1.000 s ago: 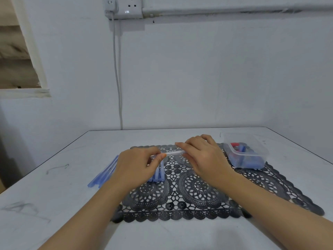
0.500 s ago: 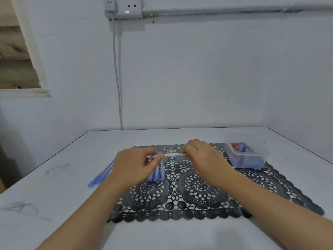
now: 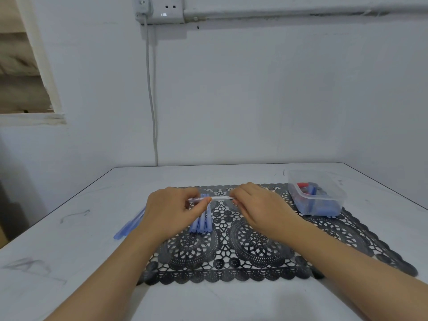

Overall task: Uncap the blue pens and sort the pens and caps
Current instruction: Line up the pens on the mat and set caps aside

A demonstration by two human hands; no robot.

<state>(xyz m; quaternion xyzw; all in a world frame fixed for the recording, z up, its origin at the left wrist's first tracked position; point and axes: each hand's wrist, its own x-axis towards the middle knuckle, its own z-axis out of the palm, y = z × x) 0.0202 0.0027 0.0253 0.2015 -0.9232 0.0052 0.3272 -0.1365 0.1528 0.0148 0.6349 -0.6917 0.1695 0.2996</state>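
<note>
I hold one pale pen level above the black lace mat. My left hand pinches its left end between thumb and fingers. My right hand grips its right end, which is hidden under the fingers. Below the pen, a few blue pens lie side by side on the mat. More blue pens lie on the white table to the left of my left hand, partly hidden by it. A clear plastic tub at the mat's far right corner holds blue and red caps.
The white table ends at a wall behind and at an edge on the left. A grey cable runs down the wall from a socket to the table's back edge.
My right hand has slid slightly right along the pen, showing more of the pale barrel between the hands. My left hand has stayed in place.
</note>
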